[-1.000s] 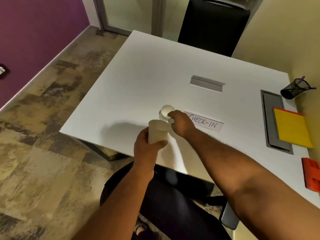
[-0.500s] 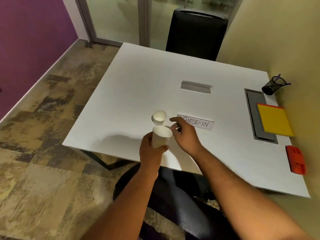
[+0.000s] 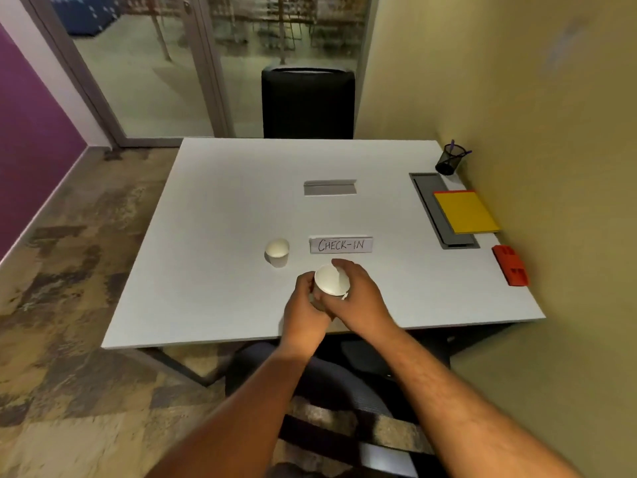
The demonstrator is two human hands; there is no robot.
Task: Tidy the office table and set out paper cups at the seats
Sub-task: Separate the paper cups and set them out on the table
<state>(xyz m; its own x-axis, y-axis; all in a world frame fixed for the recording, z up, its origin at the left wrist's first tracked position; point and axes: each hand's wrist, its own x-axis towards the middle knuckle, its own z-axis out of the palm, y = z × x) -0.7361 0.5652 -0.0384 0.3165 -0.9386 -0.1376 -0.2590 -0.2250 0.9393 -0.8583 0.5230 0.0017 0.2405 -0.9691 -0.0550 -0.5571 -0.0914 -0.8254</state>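
One white paper cup (image 3: 277, 251) stands upright on the white table (image 3: 213, 215), just left of a "CHECK-IN" card (image 3: 341, 245). Above the table's near edge I hold another white paper cup (image 3: 331, 279), mouth up. My left hand (image 3: 305, 305) wraps it from the left and below. My right hand (image 3: 358, 298) curls round its right side, fingers over the rim. Whether it is one cup or a stack is hidden by my fingers.
A black chair (image 3: 307, 101) stands at the far side and another chair (image 3: 348, 381) under my arms. Along the right wall lie a pen holder (image 3: 448, 160), a yellow pad (image 3: 465, 212) on a grey tray (image 3: 427, 194), and a red object (image 3: 510, 265). A grey flap (image 3: 330, 188) sits mid-table.
My right hand let go of the cup now standing on the table and came back to the cup in my left hand. The view has swung to face the table squarely.
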